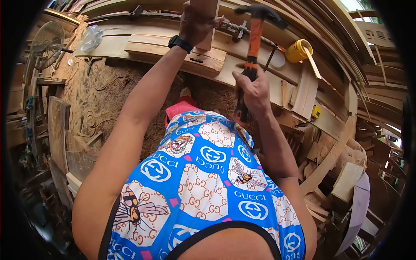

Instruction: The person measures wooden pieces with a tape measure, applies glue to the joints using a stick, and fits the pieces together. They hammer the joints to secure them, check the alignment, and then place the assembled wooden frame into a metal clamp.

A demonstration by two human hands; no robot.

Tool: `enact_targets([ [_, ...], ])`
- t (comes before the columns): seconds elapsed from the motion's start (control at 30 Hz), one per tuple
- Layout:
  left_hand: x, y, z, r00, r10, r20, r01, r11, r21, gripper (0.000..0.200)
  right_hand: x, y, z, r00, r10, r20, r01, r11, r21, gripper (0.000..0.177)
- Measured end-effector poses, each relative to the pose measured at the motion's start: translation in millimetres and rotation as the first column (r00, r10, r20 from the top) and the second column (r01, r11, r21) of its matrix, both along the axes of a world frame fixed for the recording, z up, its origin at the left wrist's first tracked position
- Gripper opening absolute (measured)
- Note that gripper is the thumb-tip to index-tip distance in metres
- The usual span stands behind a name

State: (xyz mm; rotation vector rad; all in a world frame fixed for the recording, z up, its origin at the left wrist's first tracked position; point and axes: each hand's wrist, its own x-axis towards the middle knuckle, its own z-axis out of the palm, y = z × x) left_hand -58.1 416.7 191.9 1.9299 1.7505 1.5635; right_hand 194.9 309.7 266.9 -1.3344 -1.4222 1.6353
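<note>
My left hand (197, 27), with a black watch on the wrist, is wrapped round an upright piece of wood (204, 6) at the top of the view. That piece stands over a thick wooden beam (203, 65) with a dark slot cut near its end. In my right hand (255, 91) is a claw hammer (255, 41), gripped by its black and orange handle. Its head is raised, up and to the right of the wood. A threaded metal clamp (236, 29) lies across the boards between the two hands.
To the right are a yellow tub (299, 50) with a wooden stick in it and a yellow tape measure (316, 112). A plastic bag (92, 38) lies on the bench's left, near a standing fan (47, 41). Sawdust (104, 95) covers the ground; stacked planks (333, 28) surround the bench.
</note>
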Motion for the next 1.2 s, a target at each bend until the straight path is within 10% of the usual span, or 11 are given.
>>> enact_targets([
  [0.13, 6, 1, -15, 0.841, -0.202, 0.502, 0.214, 0.976, 0.034, 0.073, 4, 50, 73, 0.999, 0.033, -0.043, -0.021, 0.965, 0.26, 0.043],
  [0.17, 5, -1, -6, 0.843, -0.21, 0.496, 0.215, 0.975, 0.048, 0.073, 5, 57, 90, 0.999, 0.046, -0.01, -0.042, 0.966, 0.253, 0.039],
  [0.23, -5, -2, 20, 0.997, 0.014, -0.071, -0.023, 0.992, -0.121, 0.046, 10, 78, 125, 0.936, 0.027, 0.351, -0.173, 0.903, 0.392, 0.038],
  [0.27, -9, 7, 12, 0.943, 0.059, -0.328, -0.006, 0.987, 0.16, 0.061, 11, 90, 141, 0.871, -0.025, 0.49, -0.261, 0.823, 0.505, 0.039],
  [0.3, -4, 6, 9, 1.0, -0.014, -0.005, 0.015, 0.983, 0.183, 0.069, 12, 100, 154, 0.789, -0.107, 0.606, -0.355, 0.725, 0.59, 0.039],
  [0.37, -3, 2, 12, 0.997, -0.003, 0.072, -0.009, 0.987, 0.162, 0.071, 9, 116, 173, 0.833, -0.101, 0.544, -0.352, 0.663, 0.661, 0.039],
  [0.67, -1, -5, 12, 0.936, -0.074, 0.345, 0.1, 0.993, -0.056, 0.074, -23, 143, 173, 0.594, -0.019, 0.804, -0.625, 0.617, 0.477, 0.029],
  [0.73, 2, -12, 19, 0.988, 0.091, -0.123, -0.088, 0.996, 0.034, 0.075, -29, 151, 160, 0.383, 0.141, 0.913, -0.73, 0.652, 0.205, 0.029],
  [0.97, 0, -14, 19, 0.98, -0.07, 0.184, 0.077, 0.996, -0.034, 0.071, -23, 157, 167, 0.726, -0.079, 0.684, -0.603, 0.405, 0.687, 0.033],
  [1.1, 0, -11, 11, 0.893, -0.174, 0.415, 0.234, 0.967, -0.099, 0.073, -21, 161, 150, 0.647, -0.133, 0.751, -0.578, 0.557, 0.597, 0.031],
  [1.2, -1, -12, 7, 1.0, 0.004, 0.03, -0.001, 0.993, -0.119, 0.076, -21, 152, 143, 0.536, 0.005, 0.844, -0.671, 0.609, 0.423, 0.03],
])
